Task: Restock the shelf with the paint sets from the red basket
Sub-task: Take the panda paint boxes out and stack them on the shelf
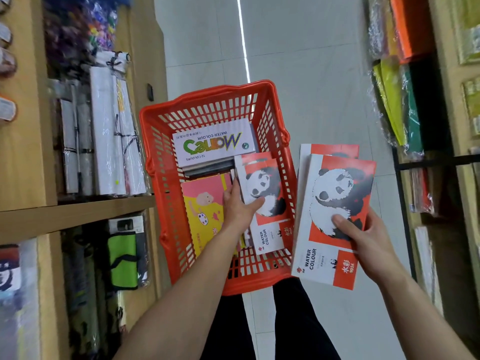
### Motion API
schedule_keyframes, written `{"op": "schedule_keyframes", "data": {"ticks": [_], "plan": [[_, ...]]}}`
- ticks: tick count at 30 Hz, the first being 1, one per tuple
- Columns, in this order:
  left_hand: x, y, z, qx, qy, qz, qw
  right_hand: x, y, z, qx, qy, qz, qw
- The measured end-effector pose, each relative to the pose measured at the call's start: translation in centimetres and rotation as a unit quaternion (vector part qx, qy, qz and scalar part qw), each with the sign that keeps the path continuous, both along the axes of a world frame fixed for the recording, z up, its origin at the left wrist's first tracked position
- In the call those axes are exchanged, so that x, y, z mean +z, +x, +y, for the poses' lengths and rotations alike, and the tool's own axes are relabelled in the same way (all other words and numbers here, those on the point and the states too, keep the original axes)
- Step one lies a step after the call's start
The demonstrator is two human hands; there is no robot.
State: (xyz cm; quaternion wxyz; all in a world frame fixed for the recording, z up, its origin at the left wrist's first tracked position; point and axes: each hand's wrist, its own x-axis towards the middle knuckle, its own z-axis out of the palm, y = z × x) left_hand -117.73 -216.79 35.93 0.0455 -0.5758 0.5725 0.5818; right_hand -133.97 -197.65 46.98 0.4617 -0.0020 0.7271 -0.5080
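A: Where is the basket point(218, 105) from you?
B: On the floor point(324, 74) just ahead of your legs, between a shelf unit point(78, 211) on your left and another shelf unit point(457, 152) on your right.
A: What lies in it?
B: A stack of water colour boxes point(215, 144) at the far end, a flat set point(205, 214) nearer on the left, and panda boxes point(265, 193) on the right under your left hand point(240, 206).
A: And your right hand point(363, 237)?
B: Right of the basket, outside it, with two stacked panda sets point(335, 203) in its grip.

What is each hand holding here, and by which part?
Right hand: two stacked red-and-white panda watercolour boxes, by their lower right edge. Left hand: another panda box inside the red plastic basket, by its left long edge.
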Motion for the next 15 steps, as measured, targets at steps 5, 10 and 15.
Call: {"op": "schedule_keyframes", "data": {"ticks": [5, 10, 15], "plan": [[0.5, 0.3, 1.0, 0.038, 0.028, 0.004, 0.999, 0.2, 0.2, -0.2, 0.008, 0.005, 0.016, 1.0], [1.2, 0.3, 0.4, 0.082, 0.055, 0.021, 0.995, 0.4, 0.4, -0.2, 0.008, 0.008, 0.023, 1.0], [2.3, 0.7, 0.6, 0.034, 0.068, 0.039, 0.996, 0.0, 0.6, -0.1, 0.002, 0.013, 0.025, 1.0]]}}
